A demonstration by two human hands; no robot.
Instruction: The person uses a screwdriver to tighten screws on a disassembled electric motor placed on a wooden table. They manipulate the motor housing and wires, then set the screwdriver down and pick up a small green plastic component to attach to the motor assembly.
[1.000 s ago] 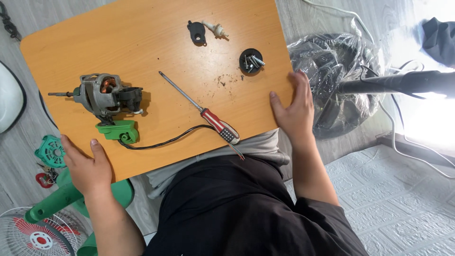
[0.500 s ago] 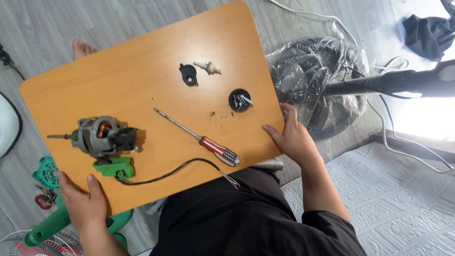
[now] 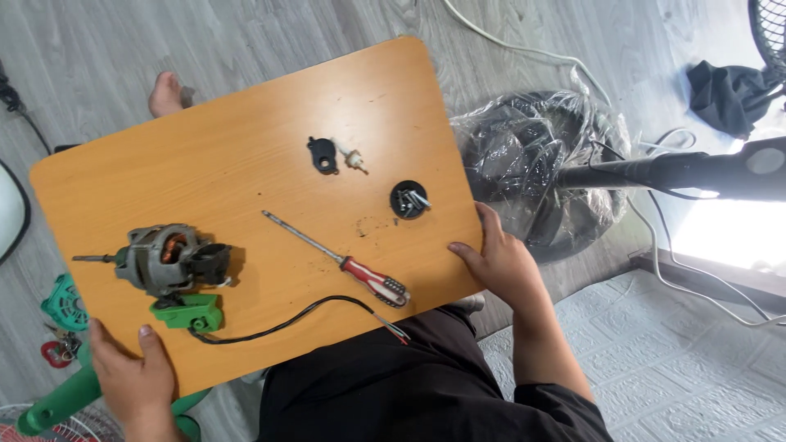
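Hands grip a wooden board by its near edge: the left hand clamps the near-left corner, thumb on top, and the right hand clamps the near-right edge. Just beyond the left thumb lie a green part and a motor. A screwdriver lies between the hands, and a black cap of screws sits just beyond the right hand.

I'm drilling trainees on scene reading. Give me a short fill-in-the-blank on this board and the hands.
1. Both hands, left hand and right hand, grip the edges of the orange ____.
2. The screwdriver has a ____ handle.
3. The small black cup holds ____.
4. The black cable runs from the ____ plastic part.

Missing words: board; red; screws; green
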